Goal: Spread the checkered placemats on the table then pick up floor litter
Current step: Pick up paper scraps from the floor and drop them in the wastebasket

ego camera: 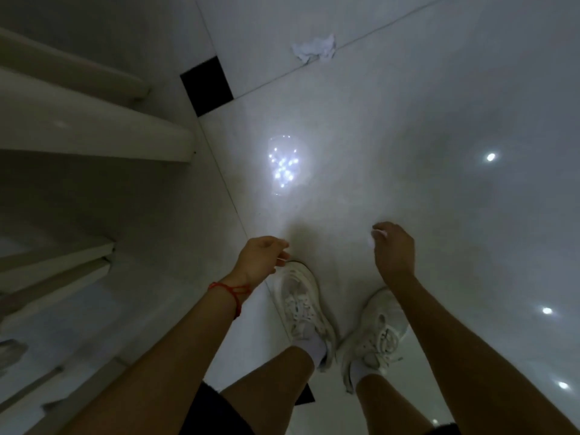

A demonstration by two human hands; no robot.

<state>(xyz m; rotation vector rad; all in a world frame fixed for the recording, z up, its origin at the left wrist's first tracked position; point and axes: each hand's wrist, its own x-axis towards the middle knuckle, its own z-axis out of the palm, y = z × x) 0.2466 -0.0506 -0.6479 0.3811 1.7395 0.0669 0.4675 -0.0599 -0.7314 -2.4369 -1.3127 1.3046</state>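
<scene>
A crumpled white paper lies on the glossy white tile floor far ahead, near a grout line. My right hand hangs over the floor with its fingers curled around a small white scrap of litter. My left hand, with a red string bracelet at the wrist, hangs loosely curled above my left shoe and holds nothing that I can see. No placemats or table top are in view.
White furniture rails and legs fill the left side. A black inset tile sits beside them. My two white sneakers stand on the floor below my hands. Ceiling lights reflect on the tiles.
</scene>
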